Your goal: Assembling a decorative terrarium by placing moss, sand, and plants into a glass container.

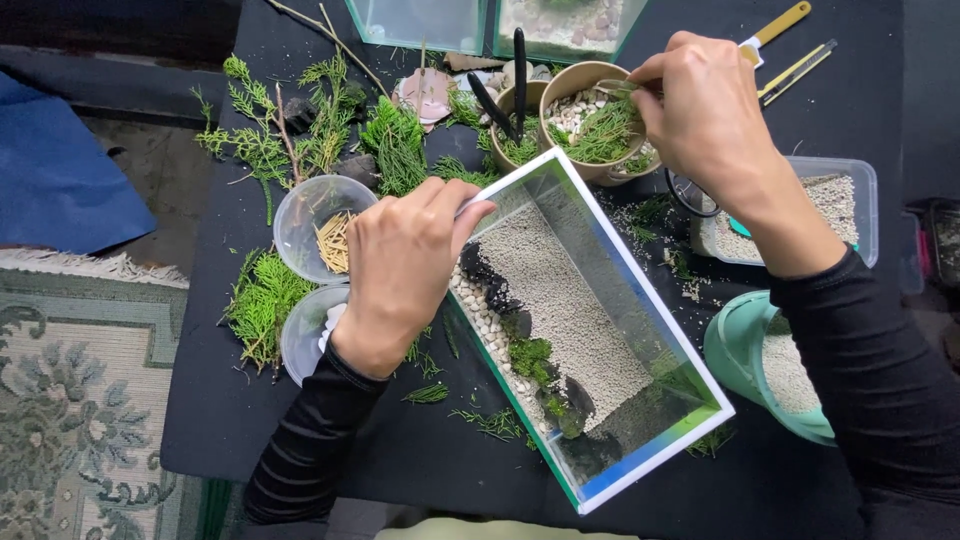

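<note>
Left hand (405, 265) grips glass tank (640, 300); right hand (700, 110) seemingly picks greenery from bowl (560, 85)

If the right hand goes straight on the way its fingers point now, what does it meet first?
The right hand points left and slightly down over the tan bowl. It would probably first meet the green sprigs lying on the pebbles inside, though depth is hard to judge.

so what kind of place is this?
Likely a home hobby table for aquascaping or terrarium building. A small glass tank holds gravel, pebbles and moss; green cuttings and bowls of stones cover the black table, with a patterned rug beside it.
</note>
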